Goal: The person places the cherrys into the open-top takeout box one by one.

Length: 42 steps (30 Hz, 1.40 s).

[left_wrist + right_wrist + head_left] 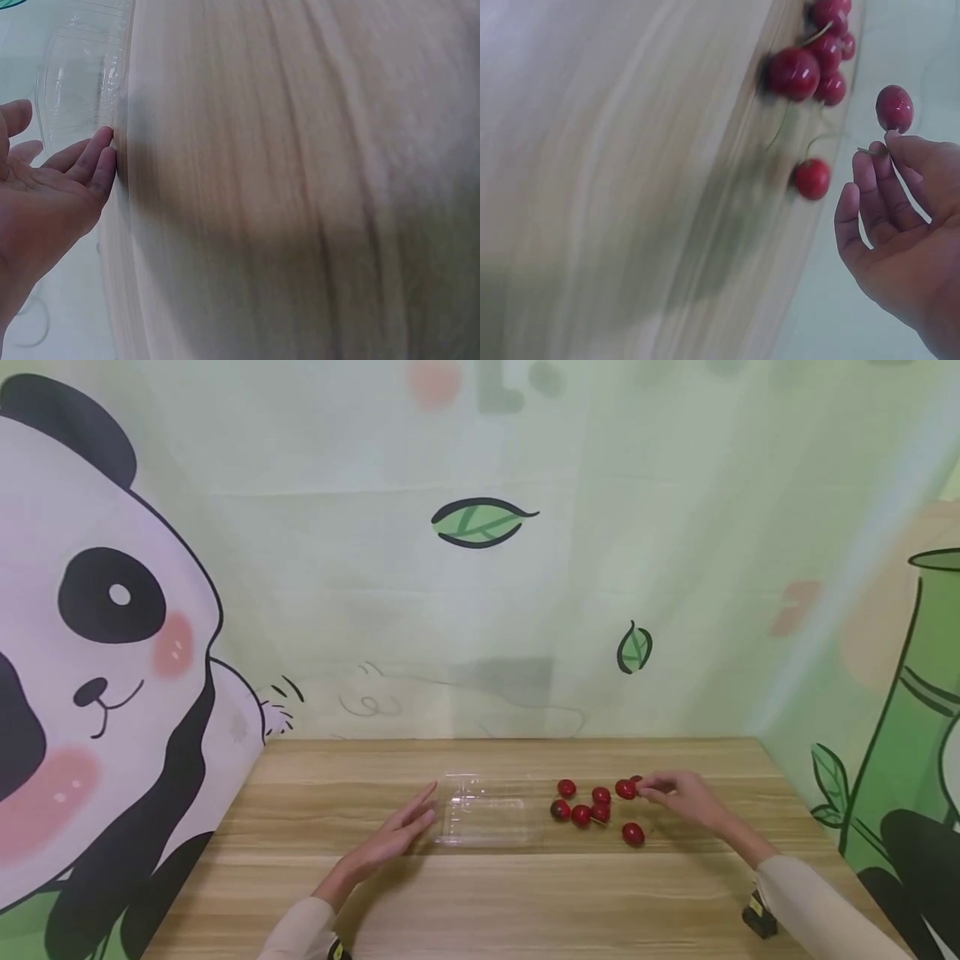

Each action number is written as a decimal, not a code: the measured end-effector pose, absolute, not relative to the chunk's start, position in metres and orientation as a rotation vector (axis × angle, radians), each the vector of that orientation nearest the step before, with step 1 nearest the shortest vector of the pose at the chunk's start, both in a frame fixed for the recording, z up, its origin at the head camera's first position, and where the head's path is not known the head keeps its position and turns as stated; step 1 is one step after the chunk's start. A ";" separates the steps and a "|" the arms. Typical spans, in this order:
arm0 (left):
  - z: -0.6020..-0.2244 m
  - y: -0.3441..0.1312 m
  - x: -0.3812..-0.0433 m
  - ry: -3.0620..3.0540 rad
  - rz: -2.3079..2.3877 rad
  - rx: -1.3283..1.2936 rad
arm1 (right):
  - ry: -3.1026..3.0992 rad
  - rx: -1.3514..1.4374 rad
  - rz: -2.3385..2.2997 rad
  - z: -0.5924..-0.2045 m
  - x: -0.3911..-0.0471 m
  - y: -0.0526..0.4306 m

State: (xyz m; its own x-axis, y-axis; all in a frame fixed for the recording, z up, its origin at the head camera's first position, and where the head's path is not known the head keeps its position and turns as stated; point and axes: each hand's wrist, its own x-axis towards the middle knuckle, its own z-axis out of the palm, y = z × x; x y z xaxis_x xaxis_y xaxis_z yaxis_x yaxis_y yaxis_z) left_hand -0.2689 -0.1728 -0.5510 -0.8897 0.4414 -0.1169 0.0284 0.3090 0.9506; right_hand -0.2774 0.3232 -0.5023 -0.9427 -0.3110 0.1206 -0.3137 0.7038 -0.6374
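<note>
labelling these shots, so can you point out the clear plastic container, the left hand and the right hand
Clear plastic container (491, 818): head view, on its see-through middle
Left hand (49, 199): left wrist view, on the palm
Right hand (907, 255): right wrist view, on the palm

I'm standing in what is looking like a staged booth: a pale-green, creased cloth backdrop (360, 577) printed with a black-and-white cartoon panda (112, 652) is hanging behind a wood-grained desk (480, 902).

cherries (633, 834): 8 | clear plastic container (487, 842): 1 | hands (393, 833): 2 | wooden table (465, 902): 1
</note>
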 end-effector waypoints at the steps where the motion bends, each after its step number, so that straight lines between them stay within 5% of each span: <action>1: -0.551 -0.173 -0.269 2.222 1.606 0.423 | -2.900 0.536 1.108 -0.500 -0.278 0.318; 42: -0.554 -0.173 -0.272 2.209 1.596 0.473 | -2.832 0.826 1.345 -0.493 -0.301 0.162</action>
State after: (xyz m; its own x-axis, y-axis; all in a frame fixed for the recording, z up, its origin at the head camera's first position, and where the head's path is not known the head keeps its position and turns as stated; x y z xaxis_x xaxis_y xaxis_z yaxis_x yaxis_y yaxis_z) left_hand -0.2719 -0.1728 -0.5541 -0.8738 0.4754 -0.1027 0.0520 0.3012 0.9521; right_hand -0.3015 0.1620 -0.4926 -0.8655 -0.4855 0.1233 -0.4023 0.5270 -0.7486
